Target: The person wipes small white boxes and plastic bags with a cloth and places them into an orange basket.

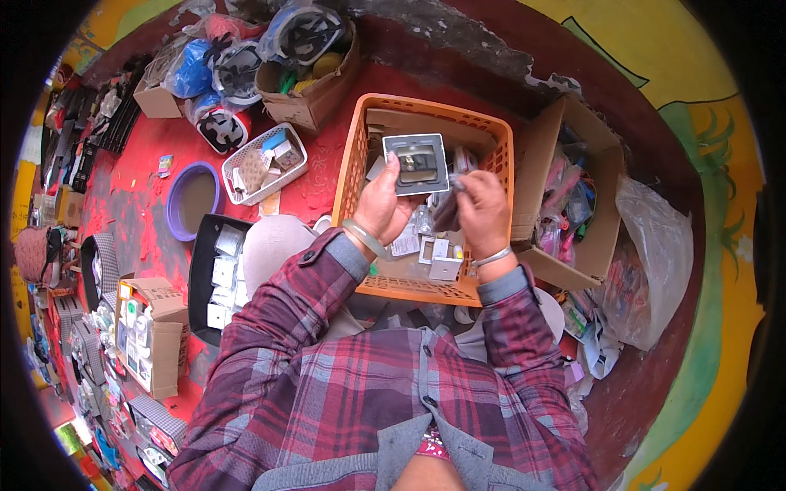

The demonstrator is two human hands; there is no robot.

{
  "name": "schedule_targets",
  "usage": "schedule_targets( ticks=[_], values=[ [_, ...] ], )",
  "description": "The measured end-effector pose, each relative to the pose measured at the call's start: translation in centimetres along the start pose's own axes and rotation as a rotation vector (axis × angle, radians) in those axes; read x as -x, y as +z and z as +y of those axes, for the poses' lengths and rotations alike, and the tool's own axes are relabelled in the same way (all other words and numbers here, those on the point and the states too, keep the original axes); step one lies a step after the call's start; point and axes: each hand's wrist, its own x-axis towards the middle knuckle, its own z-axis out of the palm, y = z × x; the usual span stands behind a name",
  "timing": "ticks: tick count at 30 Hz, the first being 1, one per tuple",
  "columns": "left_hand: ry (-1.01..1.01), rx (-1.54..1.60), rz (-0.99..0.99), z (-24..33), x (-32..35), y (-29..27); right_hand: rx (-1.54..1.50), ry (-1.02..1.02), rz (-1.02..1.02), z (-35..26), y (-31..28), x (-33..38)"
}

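1. Square grey switch plate (417, 163): it is held up flat toward the camera, above the orange plastic basket (352, 164), with a darker inset panel at its middle.
2. The left hand (381, 206) clasps the plate by its lower left edge, thumb laid up along the plate's side and fingers behind it; a pale bangle sits on that wrist.
3. The right hand (483, 209) is closed around a dark crumpled plastic wrapper (449, 209) just beside the plate's lower right corner; a thin metal bangle circles its wrist.
4. Inside the basket, under both hands, lie small white square fittings (442, 258) and clear packets.
5. Right of the basket stands an open cardboard box (606, 237) of pink and mixed small goods, with a clear plastic bag (655, 254) beyond it.
6. Left of the basket are a white lattice tray (264, 164) of small parts, a purple bowl (194, 199) and a black tray (214, 278) of white pieces, all on the red floor.
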Motion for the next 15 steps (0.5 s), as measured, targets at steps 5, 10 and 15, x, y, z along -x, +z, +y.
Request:
schedule_targets(
  ticks=[5,10,15],
  values=[
    [0.047,0.027,0.033,1.3,-0.1,0.5,-0.087,0.229,0.127,3.9,-2.2,-0.9],
    [-0.012,0.034,0.055,1.4,0.2,0.6,-0.621,0.604,0.025,4.7,-2.4,-1.0],
    [0.055,0.028,0.088,1.9,0.1,0.3,-1.400,0.896,-0.082,3.5,-4.3,-1.5]
  ],
)
